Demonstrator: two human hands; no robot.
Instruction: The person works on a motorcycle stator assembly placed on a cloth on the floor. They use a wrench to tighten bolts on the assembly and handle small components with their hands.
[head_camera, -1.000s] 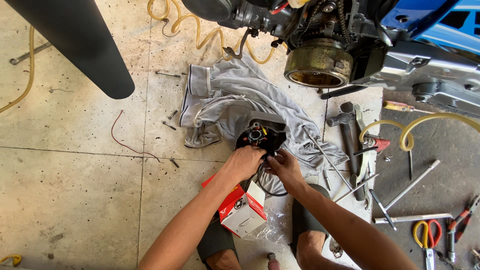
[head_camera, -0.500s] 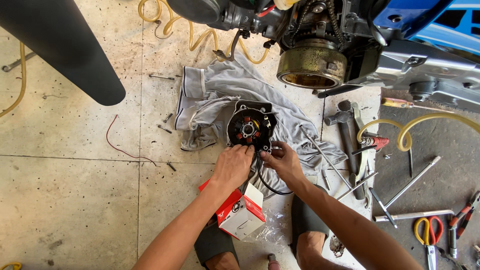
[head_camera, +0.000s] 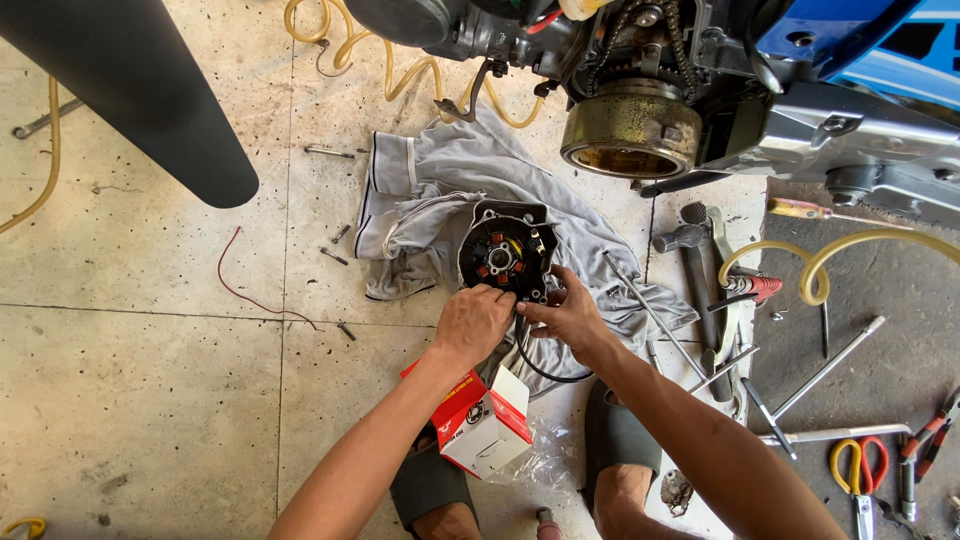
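A black engine cover with a copper-wound stator (head_camera: 505, 252) lies on a grey cloth (head_camera: 470, 185) on the concrete floor. My left hand (head_camera: 473, 322) grips the cover's near edge. My right hand (head_camera: 566, 313) holds the same edge beside it, where a black cable (head_camera: 528, 362) loops out. Straight ahead, the open side of a motorcycle engine shows a round brass-coloured flywheel (head_camera: 630, 132).
A red and white cardboard box (head_camera: 483, 418) and clear plastic wrap lie between my sandalled feet. Hammer (head_camera: 698, 285), long rods, T-wrenches, pliers and scissors (head_camera: 860, 470) lie scattered at right. Yellow hose (head_camera: 385, 55) coils behind; loose bolts and a red wire (head_camera: 250, 290) at left.
The engine cover has come out from under my hands and now shows its stator face, a little farther from me on the cloth. Both hands have stayed on its near edge.
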